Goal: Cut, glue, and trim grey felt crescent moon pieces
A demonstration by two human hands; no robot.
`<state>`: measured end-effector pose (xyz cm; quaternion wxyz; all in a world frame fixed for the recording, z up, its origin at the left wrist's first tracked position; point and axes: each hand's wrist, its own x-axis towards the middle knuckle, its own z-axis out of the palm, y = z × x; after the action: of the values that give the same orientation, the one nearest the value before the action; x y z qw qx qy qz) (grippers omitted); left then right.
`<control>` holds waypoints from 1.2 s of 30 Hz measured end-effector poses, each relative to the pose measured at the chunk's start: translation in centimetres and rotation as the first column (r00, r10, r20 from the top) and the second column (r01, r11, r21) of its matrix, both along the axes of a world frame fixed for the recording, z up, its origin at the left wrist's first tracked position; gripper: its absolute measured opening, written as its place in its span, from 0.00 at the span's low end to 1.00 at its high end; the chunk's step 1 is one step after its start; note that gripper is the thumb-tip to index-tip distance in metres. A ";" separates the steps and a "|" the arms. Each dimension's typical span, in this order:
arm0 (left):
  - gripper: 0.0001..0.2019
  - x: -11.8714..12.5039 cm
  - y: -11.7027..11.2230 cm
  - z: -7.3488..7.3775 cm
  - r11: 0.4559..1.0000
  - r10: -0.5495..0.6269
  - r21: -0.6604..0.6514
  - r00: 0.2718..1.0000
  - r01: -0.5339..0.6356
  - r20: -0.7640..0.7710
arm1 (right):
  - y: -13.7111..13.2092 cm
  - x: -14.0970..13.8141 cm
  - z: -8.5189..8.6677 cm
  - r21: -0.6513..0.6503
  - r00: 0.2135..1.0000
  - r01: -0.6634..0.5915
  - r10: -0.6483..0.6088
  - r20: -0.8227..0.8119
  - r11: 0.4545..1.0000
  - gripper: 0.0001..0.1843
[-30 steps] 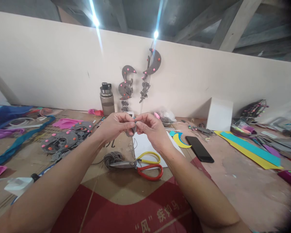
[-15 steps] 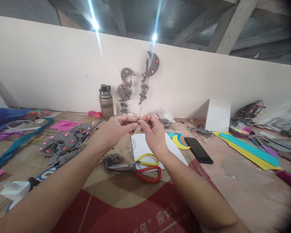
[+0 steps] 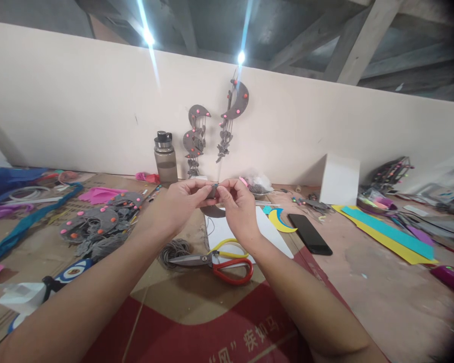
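My left hand [image 3: 181, 204] and my right hand [image 3: 237, 201] meet fingertip to fingertip above a white sheet [image 3: 267, 234]. My left fingers are closed on a dark grey crescent [image 3: 214, 212], whose lower curve shows below them. My right thumb and forefinger pinch at its upper part; a tiny bluish bit shows between the fingertips, too small to name. A thin grey cord loops down onto the sheet's left side. Below the hands lie scissors [image 3: 232, 276] with one yellow and one red handle, their blades over a bundle of grey cord [image 3: 174, 249].
A phone [image 3: 310, 234] and a yellow-and-blue paper crescent [image 3: 282, 221] lie to the right. Decorated grey crescents [image 3: 94, 224] are piled at left. A water bottle [image 3: 165, 161] stands by the wall, where crescent hangings [image 3: 236, 101] hang. Coloured strips [image 3: 389, 232] lie far right.
The lower curve of the grey crescent has come into view beneath my fingers. Both hands have shifted only slightly and keep their pinch.
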<state>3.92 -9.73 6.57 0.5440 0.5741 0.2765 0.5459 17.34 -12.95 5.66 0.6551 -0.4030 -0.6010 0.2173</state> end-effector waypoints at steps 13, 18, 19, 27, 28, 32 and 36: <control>0.09 0.1 -0.5 0.2 1.000 -0.029 -0.006 0.996 0.029 0.082 | 0.2 0.1 -0.2 -0.012 0.994 0.068 -0.067 0.087 0.998 0.08; 0.09 0.0 -0.3 0.1 0.999 0.000 -0.033 0.994 0.004 0.113 | 0.3 -0.1 -0.6 0.052 0.984 0.082 -0.089 0.153 0.995 0.06; 0.09 0.0 -0.3 0.1 0.999 0.006 -0.040 0.993 -0.002 0.117 | 0.3 -0.1 -0.6 0.063 0.982 0.084 -0.094 0.165 0.994 0.06; 0.08 0.3 -0.3 0.0 0.998 0.044 -0.051 0.992 -0.038 0.121 | 0.3 -0.1 -0.9 0.078 0.971 0.106 -0.120 0.205 0.991 0.07; 0.08 0.3 -0.4 0.0 0.999 0.031 -0.047 0.992 -0.025 0.126 | 0.4 0.0 -1.0 0.074 0.972 0.105 -0.118 0.202 0.992 0.08; 0.07 0.5 -0.7 0.1 0.999 -0.006 -0.035 0.989 0.011 0.145 | 0.4 0.0 -1.0 0.077 0.972 0.110 -0.123 0.200 0.991 0.09; 0.07 0.6 -0.9 0.2 0.998 -0.031 -0.045 0.988 0.038 0.150 | 0.2 0.0 -0.7 0.125 0.958 0.145 -0.171 0.230 0.981 0.10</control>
<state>4.54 -10.61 6.81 0.5859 0.5232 0.2379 0.5714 17.34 -12.70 4.97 0.6136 -0.4376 -0.6523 0.0815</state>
